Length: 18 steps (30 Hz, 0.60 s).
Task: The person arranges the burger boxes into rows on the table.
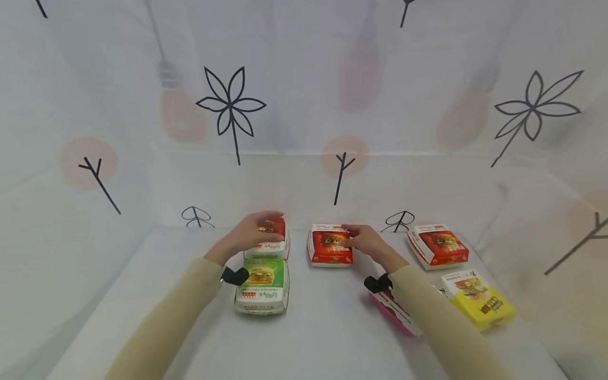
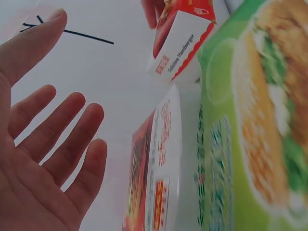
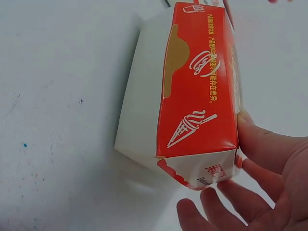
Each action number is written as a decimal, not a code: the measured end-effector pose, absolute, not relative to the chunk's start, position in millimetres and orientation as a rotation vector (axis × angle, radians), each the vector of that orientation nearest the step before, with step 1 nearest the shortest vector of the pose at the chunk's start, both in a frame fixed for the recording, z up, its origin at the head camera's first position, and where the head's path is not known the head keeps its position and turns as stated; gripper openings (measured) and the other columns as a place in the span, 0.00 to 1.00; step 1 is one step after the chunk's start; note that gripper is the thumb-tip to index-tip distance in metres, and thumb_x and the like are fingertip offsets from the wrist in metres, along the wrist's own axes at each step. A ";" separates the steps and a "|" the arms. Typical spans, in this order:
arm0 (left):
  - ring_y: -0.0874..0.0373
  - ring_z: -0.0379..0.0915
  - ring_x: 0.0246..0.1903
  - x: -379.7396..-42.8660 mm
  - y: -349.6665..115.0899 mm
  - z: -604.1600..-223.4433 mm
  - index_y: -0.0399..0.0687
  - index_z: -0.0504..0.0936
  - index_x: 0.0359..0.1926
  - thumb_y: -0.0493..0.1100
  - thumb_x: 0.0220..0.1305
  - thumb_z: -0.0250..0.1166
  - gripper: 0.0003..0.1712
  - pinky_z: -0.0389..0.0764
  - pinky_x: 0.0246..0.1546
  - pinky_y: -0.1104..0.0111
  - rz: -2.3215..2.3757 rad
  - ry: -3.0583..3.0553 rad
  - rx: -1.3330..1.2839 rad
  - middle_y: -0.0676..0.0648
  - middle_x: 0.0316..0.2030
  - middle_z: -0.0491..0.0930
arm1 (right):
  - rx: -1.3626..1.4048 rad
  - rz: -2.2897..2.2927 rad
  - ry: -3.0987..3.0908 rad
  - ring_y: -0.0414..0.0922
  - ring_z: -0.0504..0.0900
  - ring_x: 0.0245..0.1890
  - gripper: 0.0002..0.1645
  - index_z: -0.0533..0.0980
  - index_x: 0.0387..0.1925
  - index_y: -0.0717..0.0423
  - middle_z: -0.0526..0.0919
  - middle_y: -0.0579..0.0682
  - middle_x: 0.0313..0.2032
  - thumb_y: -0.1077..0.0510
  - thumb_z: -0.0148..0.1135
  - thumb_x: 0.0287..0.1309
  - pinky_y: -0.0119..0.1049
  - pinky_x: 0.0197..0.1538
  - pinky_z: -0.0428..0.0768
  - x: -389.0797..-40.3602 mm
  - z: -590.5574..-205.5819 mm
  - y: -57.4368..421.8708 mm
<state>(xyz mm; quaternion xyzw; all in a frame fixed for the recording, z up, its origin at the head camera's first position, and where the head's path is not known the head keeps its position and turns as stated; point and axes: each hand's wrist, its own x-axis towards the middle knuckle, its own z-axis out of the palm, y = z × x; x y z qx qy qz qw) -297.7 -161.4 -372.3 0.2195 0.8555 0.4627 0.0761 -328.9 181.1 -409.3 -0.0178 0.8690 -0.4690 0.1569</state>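
Note:
In the head view my left hand (image 1: 249,233) hovers over a red-and-white burger box (image 1: 272,254) at the back left, partly covering it. Its fingers are loosely spread, and the left wrist view shows nothing in the palm. Directly in front of that box lies a green burger box (image 1: 262,300). My right hand (image 1: 368,240) is at the right side of another red burger box (image 1: 328,256), lying in the middle. In the right wrist view its thumb (image 3: 257,142) touches the box's upper edge, while the other fingers fan out loosely by the near end.
At the right are a further red burger box (image 1: 439,248) and a yellow-and-white one (image 1: 482,301). A pink-edged box (image 1: 394,311) lies partly hidden under my right forearm. Patterned white cloth (image 1: 294,182) rises behind the white table (image 1: 323,338).

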 end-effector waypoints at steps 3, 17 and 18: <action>0.44 0.72 0.61 -305.4 -146.3 -372.1 0.47 0.69 0.70 0.49 0.60 0.73 0.39 0.74 0.59 0.51 1.382 2.570 0.698 0.45 0.63 0.75 | -0.062 -1.344 2.480 0.60 0.63 0.69 0.37 0.64 0.73 0.56 0.64 0.64 0.70 0.58 0.64 0.65 0.55 0.67 0.67 -329.7 -410.8 178.3; 0.53 0.69 0.63 -319.3 -82.8 -389.3 0.55 0.73 0.68 0.51 0.59 0.74 0.37 0.71 0.62 0.53 1.314 2.512 0.691 0.51 0.64 0.74 | -0.070 -1.336 2.483 0.60 0.63 0.68 0.37 0.63 0.73 0.55 0.65 0.64 0.70 0.58 0.64 0.66 0.56 0.66 0.67 -326.9 -407.6 176.3; 0.53 0.68 0.63 -319.1 -80.3 -389.9 0.55 0.73 0.68 0.51 0.59 0.74 0.37 0.70 0.62 0.53 1.302 2.512 0.698 0.50 0.64 0.74 | -0.075 -1.327 2.493 0.61 0.63 0.69 0.37 0.63 0.73 0.56 0.65 0.64 0.70 0.58 0.64 0.66 0.56 0.66 0.67 -326.8 -407.4 176.5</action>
